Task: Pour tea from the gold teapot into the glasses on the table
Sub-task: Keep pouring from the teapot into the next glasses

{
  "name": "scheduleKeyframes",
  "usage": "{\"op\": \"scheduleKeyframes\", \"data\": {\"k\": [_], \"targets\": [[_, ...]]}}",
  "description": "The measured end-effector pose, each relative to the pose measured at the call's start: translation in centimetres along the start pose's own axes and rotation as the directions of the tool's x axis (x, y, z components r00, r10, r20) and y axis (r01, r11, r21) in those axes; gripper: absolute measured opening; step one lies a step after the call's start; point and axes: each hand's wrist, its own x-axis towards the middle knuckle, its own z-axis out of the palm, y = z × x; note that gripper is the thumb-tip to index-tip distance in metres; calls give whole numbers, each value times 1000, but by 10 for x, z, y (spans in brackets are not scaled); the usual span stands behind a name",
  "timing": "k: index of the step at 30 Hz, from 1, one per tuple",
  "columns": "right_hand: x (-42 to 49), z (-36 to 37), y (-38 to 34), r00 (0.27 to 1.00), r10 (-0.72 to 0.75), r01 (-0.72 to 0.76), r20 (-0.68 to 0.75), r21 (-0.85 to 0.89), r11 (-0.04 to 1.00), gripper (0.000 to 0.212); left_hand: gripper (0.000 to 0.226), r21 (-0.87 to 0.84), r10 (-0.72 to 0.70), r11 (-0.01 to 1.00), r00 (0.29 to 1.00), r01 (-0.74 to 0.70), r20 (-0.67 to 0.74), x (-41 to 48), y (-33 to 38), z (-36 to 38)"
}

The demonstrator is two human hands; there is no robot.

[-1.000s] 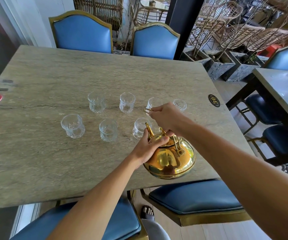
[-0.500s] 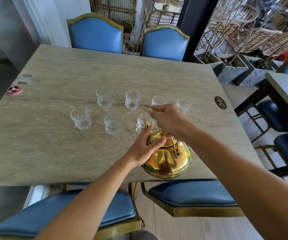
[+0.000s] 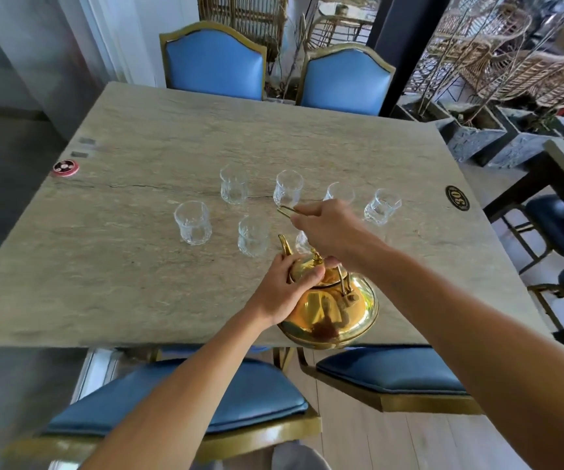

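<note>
Head view: right grip point(image 3: 331, 232) clamps the handle of the teapot point(image 3: 331, 310), left grip point(image 3: 280, 290) curls over its lid; glasses point(image 3: 193, 222) on the counter point(image 3: 121, 283) look empty, pouring not begun.

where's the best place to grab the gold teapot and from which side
Take the top of its hoop handle, coming from above. The handle arches over the lid and the spout points away toward the glasses, so a top grip lets the gold teapot tip forward. The right hand grips there; the left hand holds the lid.
</note>
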Motion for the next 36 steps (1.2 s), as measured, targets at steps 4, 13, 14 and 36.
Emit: {"op": "scheduleKeyframes", "data": {"k": [4,13,14,36], "targets": [[9,21,-18,998,57,-55,-40,37,998,33,119,-20,-29,999,999,30,43,1,-1,-26],[36,53,-44,986,153,-152,-68,18,988,28,96,-99,-89,990,989,101,121,11,-8,-66],[40,54,-45,984,164,-164,-72,11,986,29,93,-100,-87,990,989,100,122,12,-7,-68],[72,61,-60,965,259,-260,-46,-15,966,40,30,-81,-87,992,991,96,106,16,3,-71]]}}
